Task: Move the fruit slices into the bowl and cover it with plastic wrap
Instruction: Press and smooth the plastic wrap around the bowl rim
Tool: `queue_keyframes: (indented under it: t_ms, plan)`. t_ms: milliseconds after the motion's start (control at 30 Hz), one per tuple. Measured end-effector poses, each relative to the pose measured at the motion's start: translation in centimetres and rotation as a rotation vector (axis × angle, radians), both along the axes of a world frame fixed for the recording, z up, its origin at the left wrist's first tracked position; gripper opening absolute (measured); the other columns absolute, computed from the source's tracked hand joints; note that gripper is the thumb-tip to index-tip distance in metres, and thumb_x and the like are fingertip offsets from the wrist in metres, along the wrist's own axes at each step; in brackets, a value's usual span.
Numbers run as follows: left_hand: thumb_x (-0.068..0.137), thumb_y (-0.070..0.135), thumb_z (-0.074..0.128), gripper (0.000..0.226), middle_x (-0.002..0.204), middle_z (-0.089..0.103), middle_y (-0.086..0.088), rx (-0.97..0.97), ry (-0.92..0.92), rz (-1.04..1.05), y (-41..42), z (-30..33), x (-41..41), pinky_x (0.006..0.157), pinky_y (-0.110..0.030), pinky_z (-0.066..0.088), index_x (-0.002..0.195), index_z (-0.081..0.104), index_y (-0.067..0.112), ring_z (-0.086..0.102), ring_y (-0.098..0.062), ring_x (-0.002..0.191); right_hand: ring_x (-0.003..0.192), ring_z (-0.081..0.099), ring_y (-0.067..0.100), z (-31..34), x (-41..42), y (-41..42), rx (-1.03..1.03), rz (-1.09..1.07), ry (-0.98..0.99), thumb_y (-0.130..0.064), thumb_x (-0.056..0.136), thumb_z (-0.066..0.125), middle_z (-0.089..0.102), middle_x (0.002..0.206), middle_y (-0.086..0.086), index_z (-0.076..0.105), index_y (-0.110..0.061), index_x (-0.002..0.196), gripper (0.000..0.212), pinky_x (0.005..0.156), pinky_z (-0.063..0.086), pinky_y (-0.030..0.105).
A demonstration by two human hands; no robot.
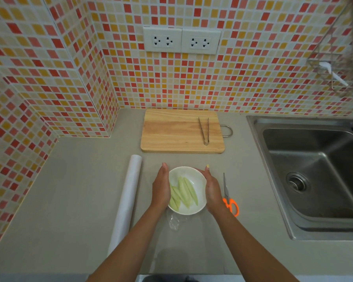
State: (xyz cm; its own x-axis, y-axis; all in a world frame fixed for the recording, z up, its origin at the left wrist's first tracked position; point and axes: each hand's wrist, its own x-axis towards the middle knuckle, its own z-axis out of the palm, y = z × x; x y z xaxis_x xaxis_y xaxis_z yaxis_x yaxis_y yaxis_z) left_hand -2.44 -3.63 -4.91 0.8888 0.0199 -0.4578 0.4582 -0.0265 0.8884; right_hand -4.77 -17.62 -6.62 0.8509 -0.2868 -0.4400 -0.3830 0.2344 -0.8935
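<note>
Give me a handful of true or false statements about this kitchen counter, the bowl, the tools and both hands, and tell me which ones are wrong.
1. The fruit slices lie in the white bowl. True.
2. The tongs lie in the sink. False: they lie on the cutting board.
3. The left hand and right hand flank the bowl. True.
4. The orange-handled scissors lie left of the bowl. False: they lie right of it; the plastic wrap roll lies left.

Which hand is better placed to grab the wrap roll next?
Left. The left hand is on the bowl's left side, nearest the roll; the right hand sits by the scissors.
</note>
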Motion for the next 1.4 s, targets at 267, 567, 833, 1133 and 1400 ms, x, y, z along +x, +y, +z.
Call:
queue_keyframes:
  t_ms: [267,567,833,1133,1400]
  plan:
    - [0.055,0.098,0.033,0.104,0.137,0.055,0.003,-0.069,0.133,0.018,-0.7,0.0,0.9,0.110,-0.046,0.039,0.136,0.049,0.034,0.054,-0.021,0.125,0.105,0.065,0.034,-0.7,-0.4,-0.5,0.128,-0.104,0.006,-0.040,0.100,0.037,0.069,0.113,0.017,0.069,-0.006,0.111,0.048,0.088,0.052,0.041]
    - [0.079,0.081,0.010,0.090,0.142,0.051,-0.009,0.225,0.066,-0.009,-1.1,0.0,1.9,0.114,-0.050,0.030,0.137,0.050,0.025,0.039,-0.033,0.137,0.099,0.064,0.029,-0.5,-0.6,0.0,0.189,-0.174,-0.009,-0.033,0.100,0.038,0.069,0.106,0.016,0.069,-0.008,0.107,0.041,0.093,0.048,0.044]
    - [0.090,0.071,0.012,0.077,0.152,0.040,-0.003,0.189,0.028,-0.019,-0.3,-0.3,2.6,0.118,-0.041,0.025,0.147,0.036,0.025,0.036,-0.025,0.141,0.077,0.064,0.022,0.1,-0.5,0.4,0.133,-0.192,0.077,-0.046,0.099,0.037,0.068,0.076,0.005,0.067,-0.016,0.077,0.048,0.074,0.050,0.033]
    - [0.099,0.055,0.015,0.062,0.131,0.060,-0.001,-0.238,-0.080,0.390,1.1,-0.9,-0.3,0.107,-0.028,0.030,0.135,0.053,0.021,0.051,-0.012,0.127,0.113,0.061,0.023,1.2,1.2,-2.3,0.026,-0.134,-0.046,-0.047,0.099,0.028,0.066,0.120,0.011,0.065,-0.004,0.117,0.060,0.096,0.047,0.033]
    - [0.100,0.054,0.020,0.060,0.116,0.069,-0.003,-0.307,0.062,0.315,-2.0,-1.6,-1.7,0.090,-0.034,0.051,0.120,0.065,0.020,0.065,-0.020,0.105,0.094,0.067,0.032,-1.2,0.1,-0.5,0.153,-0.223,0.205,-0.051,0.091,0.050,0.073,0.085,0.008,0.073,-0.019,0.076,0.042,0.095,0.050,0.048]
